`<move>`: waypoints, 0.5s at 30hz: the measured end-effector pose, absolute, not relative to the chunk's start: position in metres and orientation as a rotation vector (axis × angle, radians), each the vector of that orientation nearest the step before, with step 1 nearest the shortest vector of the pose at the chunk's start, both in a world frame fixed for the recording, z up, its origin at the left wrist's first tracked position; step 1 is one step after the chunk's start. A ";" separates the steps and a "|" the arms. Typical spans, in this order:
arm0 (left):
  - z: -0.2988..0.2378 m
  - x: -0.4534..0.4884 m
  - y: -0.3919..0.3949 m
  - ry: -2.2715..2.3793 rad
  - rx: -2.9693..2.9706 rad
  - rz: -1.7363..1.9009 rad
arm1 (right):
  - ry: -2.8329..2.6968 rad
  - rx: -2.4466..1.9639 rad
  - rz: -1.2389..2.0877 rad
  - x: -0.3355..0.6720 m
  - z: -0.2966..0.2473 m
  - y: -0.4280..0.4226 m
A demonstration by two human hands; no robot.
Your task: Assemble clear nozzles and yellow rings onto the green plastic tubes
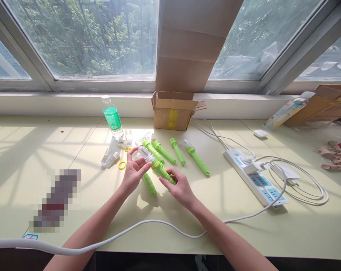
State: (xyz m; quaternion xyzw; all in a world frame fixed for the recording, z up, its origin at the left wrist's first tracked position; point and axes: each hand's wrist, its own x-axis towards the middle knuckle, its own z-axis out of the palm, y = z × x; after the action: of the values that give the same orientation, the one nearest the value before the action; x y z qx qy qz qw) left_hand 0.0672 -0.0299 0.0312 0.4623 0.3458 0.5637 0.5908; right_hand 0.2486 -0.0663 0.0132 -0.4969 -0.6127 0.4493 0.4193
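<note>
My left hand (134,171) pinches the clear plastic head (144,154) of a green flashlight-like tool. Its green handle (164,174) is gripped by my right hand (180,188), and the piece is held tilted just above the pale yellow table (46,150). Another green handle (149,184) lies on the table under my hands. Several more green tools (197,161) lie in a row behind. Clear plastic caps (109,156) and a yellow ring (122,165) lie to the left.
A water bottle with a green label (112,117) stands behind the caps. An open cardboard box (173,111) sits by the window sill. A white power strip (255,177) with cables lies at the right. A white cable (147,224) crosses the front edge. Wooden pieces (335,156) lie far right.
</note>
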 end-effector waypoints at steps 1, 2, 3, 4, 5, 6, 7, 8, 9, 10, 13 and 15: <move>0.031 0.068 -0.030 0.812 1.062 1.314 | -1.546 -1.247 1.106 0.248 0.013 -0.067; 0.032 0.068 -0.030 0.821 1.046 1.315 | -1.560 -1.249 1.084 0.247 0.013 -0.067; 0.031 0.068 -0.031 0.829 1.031 1.316 | -1.574 -1.251 1.063 0.247 0.013 -0.068; 0.031 0.068 -0.031 0.835 1.018 1.316 | -1.587 -1.251 1.047 0.247 0.013 -0.067; 0.031 0.068 -0.030 0.839 1.010 1.316 | -1.596 -1.250 1.036 0.247 0.012 -0.067; 0.030 0.068 -0.030 0.843 1.008 1.314 | -1.601 -1.247 1.032 0.248 0.012 -0.067; 0.030 0.068 -0.030 0.848 1.010 1.310 | -1.603 -1.243 1.036 0.249 0.012 -0.066; 0.029 0.067 -0.030 0.853 1.013 1.309 | -1.602 -1.236 1.046 0.250 0.012 -0.065; 0.029 0.067 -0.029 0.859 1.017 1.308 | -1.596 -1.228 1.070 0.251 0.012 -0.064; 0.029 0.067 -0.029 0.864 1.020 1.307 | -1.583 -1.218 1.117 0.252 0.013 -0.064; 0.028 0.067 -0.028 0.866 1.020 1.300 | -1.499 -1.168 1.357 0.254 0.016 -0.063; 0.029 0.067 -0.029 0.866 1.017 1.294 | -1.435 -1.129 1.512 0.254 0.019 -0.063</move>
State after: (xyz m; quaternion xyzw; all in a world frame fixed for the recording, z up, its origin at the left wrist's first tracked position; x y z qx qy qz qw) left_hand 0.0668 -0.0289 0.0293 0.4383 0.3732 0.5578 0.5979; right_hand 0.2535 -0.0628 0.0186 -0.4412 -0.5609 0.5909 0.3762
